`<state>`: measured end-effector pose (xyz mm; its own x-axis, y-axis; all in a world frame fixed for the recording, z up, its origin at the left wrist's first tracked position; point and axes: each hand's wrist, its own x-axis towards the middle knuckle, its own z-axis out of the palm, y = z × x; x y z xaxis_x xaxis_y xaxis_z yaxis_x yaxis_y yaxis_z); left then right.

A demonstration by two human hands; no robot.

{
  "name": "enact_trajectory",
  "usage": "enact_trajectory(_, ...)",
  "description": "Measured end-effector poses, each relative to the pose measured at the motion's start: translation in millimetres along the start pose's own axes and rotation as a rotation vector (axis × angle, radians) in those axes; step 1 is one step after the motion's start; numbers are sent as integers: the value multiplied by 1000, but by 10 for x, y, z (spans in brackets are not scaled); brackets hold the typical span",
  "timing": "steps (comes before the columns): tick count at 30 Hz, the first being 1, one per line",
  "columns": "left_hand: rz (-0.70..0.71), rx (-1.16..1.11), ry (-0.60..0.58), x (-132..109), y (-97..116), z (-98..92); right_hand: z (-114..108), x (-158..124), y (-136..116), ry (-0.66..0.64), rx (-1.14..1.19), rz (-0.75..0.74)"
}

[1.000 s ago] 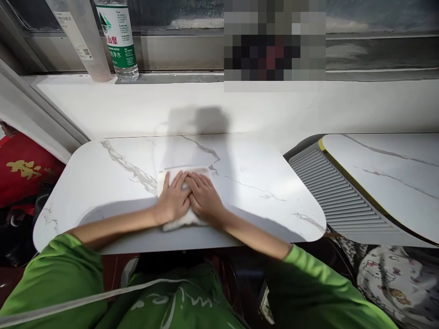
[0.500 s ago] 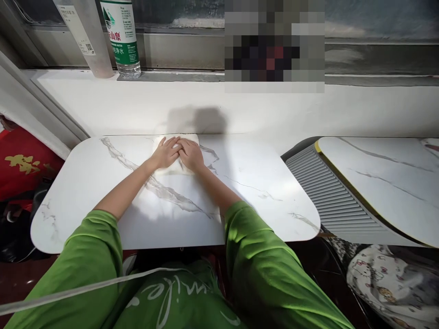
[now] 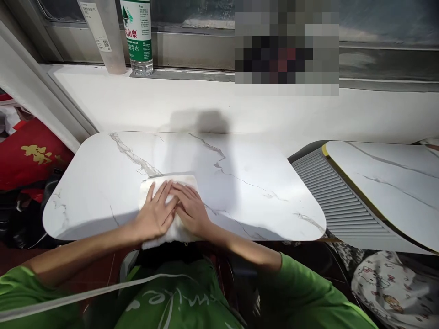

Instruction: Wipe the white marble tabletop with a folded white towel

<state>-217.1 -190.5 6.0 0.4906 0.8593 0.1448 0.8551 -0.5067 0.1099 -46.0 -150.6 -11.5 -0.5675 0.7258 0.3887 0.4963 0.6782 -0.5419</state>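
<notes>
A folded white cloth (image 3: 185, 230) lies on the near edge of the white marbled table (image 3: 260, 173), its front corner hanging over. Flat on top of it rests my left hand (image 3: 157, 212), fingers stretched out and pointing away from me. My right hand (image 3: 192, 208) presses on the cloth beside it, fingers also extended, and the fingertips of both hands meet and partly overlap. Neither hand is wrapped around the cloth.
On the ledge at the back stand a water bottle (image 3: 139, 41) with a green label and a frosted plastic cup (image 3: 106, 41). To the right is a ribbed cabinet (image 3: 325, 196) with a marbled top. A red bag (image 3: 34, 155) sits at left, a printed white bag (image 3: 380, 283) at lower right.
Both hands and the cloth have come from the table's far edge to its near edge, toward my body. My elbows have bent outward. The camera view has shifted slightly left.
</notes>
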Motion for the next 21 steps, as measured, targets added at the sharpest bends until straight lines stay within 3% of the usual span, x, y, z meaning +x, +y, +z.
enact_trajectory(2, -16, -19, -14, -66, 31, -42, -6, 1, -2, -42, 4, -47)
enact_trajectory(5, -68, -33, 12, 63, -95, -12, 12, 186, 123, -99, -70, -107)
enact_trajectory(10, -101, -6, 25, 666, -719, 113, 140, 871, 480, -101, -247, -67)
enact_trajectory(15, -111, 5, -11, 1268, -1341, 81, 276, 1591, 824, -43, -303, 28)
enact_trajectory(18, -124, 10, -6, 1409, -1477, 74, 302, 1787, 936, -35, -295, 31)
enact_trajectory(21, -116, 16, 25, 1368, -1469, 108, 304, 1770, 939, -24, -292, 10)
